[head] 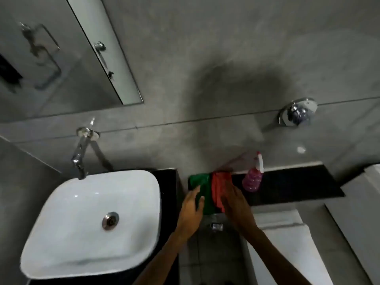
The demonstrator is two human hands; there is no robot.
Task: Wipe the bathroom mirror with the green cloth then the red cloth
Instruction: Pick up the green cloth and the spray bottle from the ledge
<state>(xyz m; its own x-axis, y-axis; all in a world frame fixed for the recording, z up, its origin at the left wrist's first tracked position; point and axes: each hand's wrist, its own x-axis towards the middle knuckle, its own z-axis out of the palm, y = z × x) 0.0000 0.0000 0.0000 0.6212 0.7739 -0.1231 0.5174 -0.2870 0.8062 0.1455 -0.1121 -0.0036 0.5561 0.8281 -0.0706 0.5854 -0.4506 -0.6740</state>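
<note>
A green cloth (202, 183) and a red cloth (219, 185) lie side by side on the left end of a black ledge (292, 186), hanging over its front edge. My left hand (192, 208) rests on the green cloth with fingers spread. My right hand (236, 202) lies flat over the red cloth, fingers apart. Whether either hand grips its cloth is unclear. The bathroom mirror (51, 58) hangs on the grey wall at the upper left, above the basin.
A white basin (61, 233) with a wall tap (79, 155) sits at the lower left. A pink spray bottle (254, 177) stands on the ledge just right of the cloths. A chrome wall fitting (298, 112) is above. A white toilet cistern (287, 243) sits below the ledge.
</note>
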